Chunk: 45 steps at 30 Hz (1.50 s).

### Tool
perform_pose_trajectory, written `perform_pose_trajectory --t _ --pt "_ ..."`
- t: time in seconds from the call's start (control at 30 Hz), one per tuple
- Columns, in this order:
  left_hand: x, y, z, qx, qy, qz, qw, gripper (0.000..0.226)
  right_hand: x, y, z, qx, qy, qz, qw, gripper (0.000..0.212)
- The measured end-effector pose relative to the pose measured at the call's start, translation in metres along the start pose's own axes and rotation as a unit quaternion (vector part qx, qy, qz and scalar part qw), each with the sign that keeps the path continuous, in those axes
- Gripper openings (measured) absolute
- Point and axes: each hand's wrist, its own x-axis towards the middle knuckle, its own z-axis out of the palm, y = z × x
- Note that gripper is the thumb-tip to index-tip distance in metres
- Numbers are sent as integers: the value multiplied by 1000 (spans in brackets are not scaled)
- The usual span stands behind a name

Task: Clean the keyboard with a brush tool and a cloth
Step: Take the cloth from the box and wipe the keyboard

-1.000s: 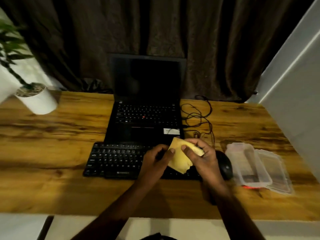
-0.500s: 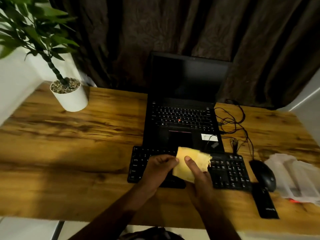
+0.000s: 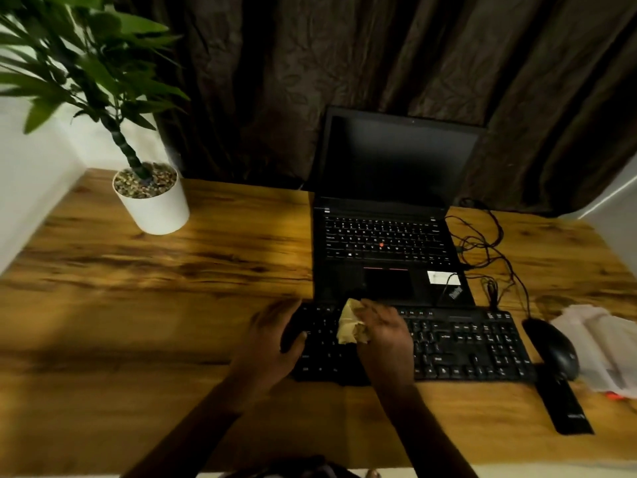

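A black keyboard (image 3: 465, 343) lies lengthwise left to right on the wood-grain table (image 3: 138, 305), just in front of an open laptop (image 3: 386, 243). The left hand (image 3: 272, 336), blurred, curls round its left end. The right hand (image 3: 386, 336) clutches a crumpled yellow cloth (image 3: 348, 326) above the keys. A round white pot (image 3: 155, 215) holds pebbles (image 3: 144, 182) and a plant (image 3: 103, 74).
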Motion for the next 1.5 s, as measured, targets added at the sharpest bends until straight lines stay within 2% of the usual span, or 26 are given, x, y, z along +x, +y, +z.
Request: perform_pose_trajectory --t 0.07,0.2,0.27,0.37,0.47,0.63,0.9,1.03,1.2,1.3,1.4,1.5 --pt "-5 -8 -1 12 -10 23 1000 71 -3 -4 0 -19 -32 17 999 52" --pt "-11 -19 -1 -8 -73 44 996 86 -2 -15 -3 -67 -82 50 993 47" --pt "-9 -21 -2 -5 -116 71 991 104 -4 -23 0 -88 -95 75 989 49" --pt "-7 -18 -8 -7 -198 49 979 137 -6 -31 5 -73 -86 99 989 47" --pt "-5 -19 -11 5 -219 57 974 150 -5 -40 10 -45 -71 65 994 51" --pt "0 -25 -4 -4 -199 44 979 153 -5 -59 17 -33 -93 -25 995 55" --pt "1 -20 -4 -7 -182 33 983 151 -1 -53 5 -25 -143 3 989 74" --pt "2 -24 0 -9 -158 54 986 149 5 -60 8 -16 -133 9 991 61" --pt "3 -20 0 -11 -136 60 989 147 5 -72 13 -5 -153 -49 987 55" --pt "4 -21 3 -6 -139 37 990 154 4 -59 8 -27 -134 -24 990 50" --pt "5 -24 5 -3 -140 20 990 156 1 -52 7 -44 -117 15 992 54" --pt "4 -24 5 -2 -131 20 991 155 0 -65 11 -32 -124 1 992 56"
